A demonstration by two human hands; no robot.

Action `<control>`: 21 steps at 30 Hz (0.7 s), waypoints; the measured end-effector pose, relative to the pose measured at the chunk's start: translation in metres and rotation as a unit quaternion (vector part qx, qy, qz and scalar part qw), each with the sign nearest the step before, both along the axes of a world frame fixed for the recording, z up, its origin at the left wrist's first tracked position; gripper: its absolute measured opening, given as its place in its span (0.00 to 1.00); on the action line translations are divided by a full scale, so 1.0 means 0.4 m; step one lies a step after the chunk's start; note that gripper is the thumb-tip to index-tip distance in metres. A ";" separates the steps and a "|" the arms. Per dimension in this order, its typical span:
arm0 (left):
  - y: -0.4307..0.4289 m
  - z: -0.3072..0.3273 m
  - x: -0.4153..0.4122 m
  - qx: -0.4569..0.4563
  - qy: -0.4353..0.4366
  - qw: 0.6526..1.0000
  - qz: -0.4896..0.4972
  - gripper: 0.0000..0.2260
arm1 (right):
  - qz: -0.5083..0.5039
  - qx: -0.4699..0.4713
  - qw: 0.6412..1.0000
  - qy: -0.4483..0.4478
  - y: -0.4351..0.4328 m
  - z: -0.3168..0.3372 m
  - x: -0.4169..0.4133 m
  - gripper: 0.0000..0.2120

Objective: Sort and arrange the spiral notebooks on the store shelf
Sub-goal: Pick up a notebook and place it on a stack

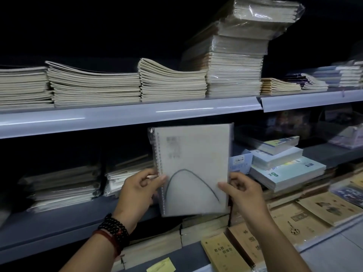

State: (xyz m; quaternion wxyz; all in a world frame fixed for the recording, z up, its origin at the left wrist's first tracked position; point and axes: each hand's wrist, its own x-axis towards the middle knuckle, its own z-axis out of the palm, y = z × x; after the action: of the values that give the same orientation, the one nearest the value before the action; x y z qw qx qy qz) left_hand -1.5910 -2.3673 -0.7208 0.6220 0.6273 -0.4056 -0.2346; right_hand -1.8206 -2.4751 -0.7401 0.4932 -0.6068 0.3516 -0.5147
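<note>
In the head view you hold a pale grey spiral notebook [194,165], sleeved in clear plastic, upright in front of the grey metal middle shelf [49,228]. Its wire coil runs down its 9 o'clock edge. Your left hand [137,191] pinches that coil edge at about 8 o'clock of the cover — thumb on the front, fingers curled behind. Your right hand [245,193] clamps the opposite edge at about 4 o'clock in the same way, with its thumb lying on the cover. The notebook stands between the two hands, and most of it rises above them toward 12 o'clock.

At 9 o'clock of the left hand, a stack of plastic-wrapped spiral notebooks [62,185] lies flat on the middle shelf. At 2 o'clock of the right hand sit pale blue paper pads [288,169]; at 4 o'clock lie brown kraft-paper notebooks [330,209]. Dark beaded bracelets [114,230] circle your left wrist. High at 12 o'clock, cream soft-cover exercise books [94,85] are piled on the upper shelf — one wrapped pile [235,61] towers above the rest.
</note>
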 end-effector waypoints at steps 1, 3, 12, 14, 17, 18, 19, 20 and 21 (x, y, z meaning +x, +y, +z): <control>0.002 0.004 -0.002 0.003 0.015 1.000 -0.020 0.08 | -0.002 -0.005 1.000 -0.016 0.000 -0.001 -0.001 0.04; 0.007 0.014 -0.010 -0.014 0.053 0.997 -0.056 0.08 | -0.014 -0.016 0.999 -0.044 0.007 0.004 -0.002 0.04; 0.048 0.072 -0.043 -0.032 0.251 0.958 -0.132 0.17 | -0.034 -0.035 0.994 -0.101 0.019 0.024 -0.004 0.05; 0.057 0.089 -0.047 -0.023 0.251 0.956 -0.151 0.15 | -0.037 -0.036 0.991 -0.123 0.019 0.026 -0.002 0.10; 0.058 0.097 -0.047 -0.044 0.294 0.943 -0.153 0.12 | -0.031 -0.040 0.987 -0.153 0.014 0.023 -0.001 0.13; 0.058 0.096 -0.048 -0.046 0.294 0.944 -0.145 0.11 | -0.027 -0.034 0.985 -0.170 0.014 0.022 0.000 0.12; 0.059 0.095 -0.051 -0.039 0.278 0.950 -0.136 0.11 | -0.020 -0.026 0.981 -0.189 0.013 0.021 -0.002 0.11; 0.059 0.093 -0.054 -0.034 0.256 0.958 -0.127 0.10 | -0.009 -0.018 0.978 -0.209 0.014 0.025 -0.004 0.09; 0.059 0.091 -0.058 -0.033 0.240 0.962 -0.124 0.10 | -0.001 -0.015 0.976 -0.218 0.014 0.027 -0.008 0.09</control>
State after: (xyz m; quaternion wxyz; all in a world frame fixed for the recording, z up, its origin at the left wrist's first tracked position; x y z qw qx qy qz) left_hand -1.6142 -2.3438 -0.6844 0.6879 0.4764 -0.3264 -0.4397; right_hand -1.8236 -2.4696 -0.7291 0.5481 -0.4868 0.2287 -0.6405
